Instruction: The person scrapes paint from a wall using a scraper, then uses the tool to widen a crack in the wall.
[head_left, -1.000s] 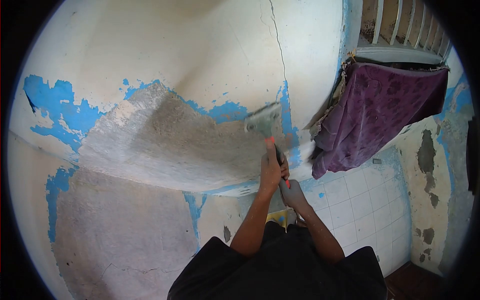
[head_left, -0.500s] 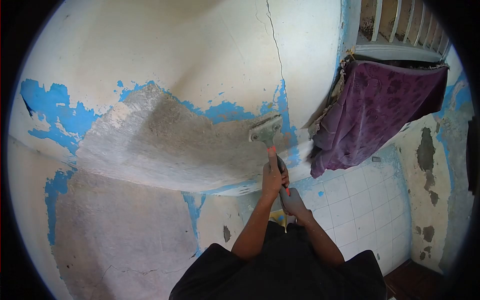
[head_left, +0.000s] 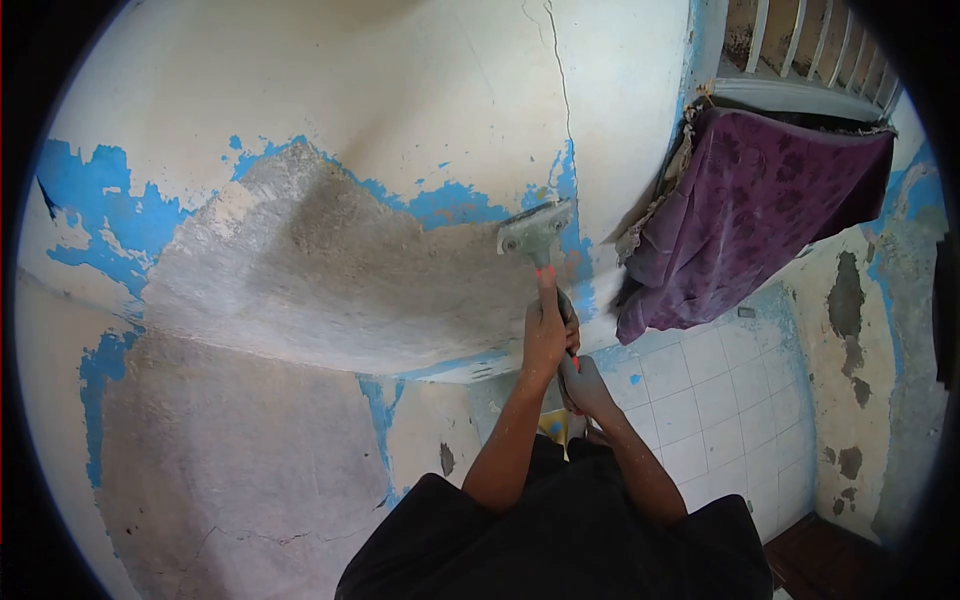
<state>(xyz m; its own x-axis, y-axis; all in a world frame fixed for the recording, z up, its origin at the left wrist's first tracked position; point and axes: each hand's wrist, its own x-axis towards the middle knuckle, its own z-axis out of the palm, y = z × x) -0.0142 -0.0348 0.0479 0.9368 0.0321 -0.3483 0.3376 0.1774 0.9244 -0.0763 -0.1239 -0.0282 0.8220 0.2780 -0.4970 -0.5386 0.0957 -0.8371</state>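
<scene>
Wide-headed scraper with a grey-green metal head and a black-and-red handle: you have it raised in front of you, its head at the wall, just left of a vertical blue strip of paint. Whether the blade edge presses on the surface cannot be told.

At far left, your wall carries a ragged bright-blue paint patch. To its right lies a broad area of rough grey bare plaster, edged above by blue paint and cream-coloured painted wall. Below it, past a ridge, is a second grey bare surface with a thin crack near its lower part.

At centre, your left hand is wrapped around the handle below the head, with one digit extended along it. A dark, thin crack runs down the cream wall above the head. Lower and to the right, your right hand is closed around the handle's lower part; the palm side of the grip is hidden.

Right of your hands are white square tiles, then a draped purple patterned cloth hanging below white bars. At far right stands a cream wall with dark flaked patches.
</scene>
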